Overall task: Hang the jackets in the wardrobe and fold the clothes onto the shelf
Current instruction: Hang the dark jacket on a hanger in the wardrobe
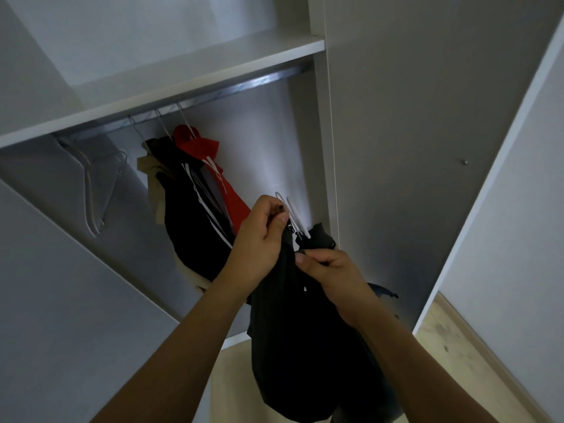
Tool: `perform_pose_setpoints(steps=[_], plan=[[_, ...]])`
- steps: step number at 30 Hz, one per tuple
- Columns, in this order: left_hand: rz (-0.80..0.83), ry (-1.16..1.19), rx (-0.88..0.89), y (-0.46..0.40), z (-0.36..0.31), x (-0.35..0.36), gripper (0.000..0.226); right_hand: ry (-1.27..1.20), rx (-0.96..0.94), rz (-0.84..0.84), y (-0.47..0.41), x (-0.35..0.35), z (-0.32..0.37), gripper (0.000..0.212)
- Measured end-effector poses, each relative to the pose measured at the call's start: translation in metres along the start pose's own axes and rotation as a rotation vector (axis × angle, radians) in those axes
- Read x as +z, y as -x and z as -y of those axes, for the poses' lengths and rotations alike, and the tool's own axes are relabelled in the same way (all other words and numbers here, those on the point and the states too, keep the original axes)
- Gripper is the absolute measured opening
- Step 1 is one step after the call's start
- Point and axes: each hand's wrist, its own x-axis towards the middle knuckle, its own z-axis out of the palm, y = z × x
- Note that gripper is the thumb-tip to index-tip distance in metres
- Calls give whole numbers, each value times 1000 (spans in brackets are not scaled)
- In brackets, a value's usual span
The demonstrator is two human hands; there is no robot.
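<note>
White wardrobe (381, 148) panels fill the view, with a shelf (189, 77) across the top and a metal rail (213, 93) just under it. Below the rail, toward its middle, several garments hang together: a red hoodie (213, 166), a black jacket with white stripes (195, 227) and a beige piece (152, 178) behind them. Further along the rail, at its far end from the open door, 2 bare wire hangers (97, 190) hang.

Lower than the rail and nearer the camera, a person holds up a black jacket (299, 346) on a white hanger (293, 215), whose hook points up toward the rail but does not reach it. The left hand (259, 239) pinches the zip pull at the collar, fingers curled. The right hand (329, 273) grips the jacket fabric just below, thumb and fingers closed on it. The jacket's body droops down between both forearms, over pale wooden floor (457, 361).
</note>
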Motion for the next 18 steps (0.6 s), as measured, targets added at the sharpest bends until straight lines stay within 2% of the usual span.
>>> perform_pose_setpoints(steps=[4,10,14,18], plan=[[-13,2,-2,1,-2,6,8,47,-23,-43,-2,2,-2,14],[10,0,-37,2,-5,3,15,99,-15,-112,-5,-4,-5,13],[199,25,-123,1,-3,-16,24,157,10,-165,-5,-8,-4,12],[334,-12,-140,-2,-1,-32,20,254,22,-200,-5,-7,-5,12]])
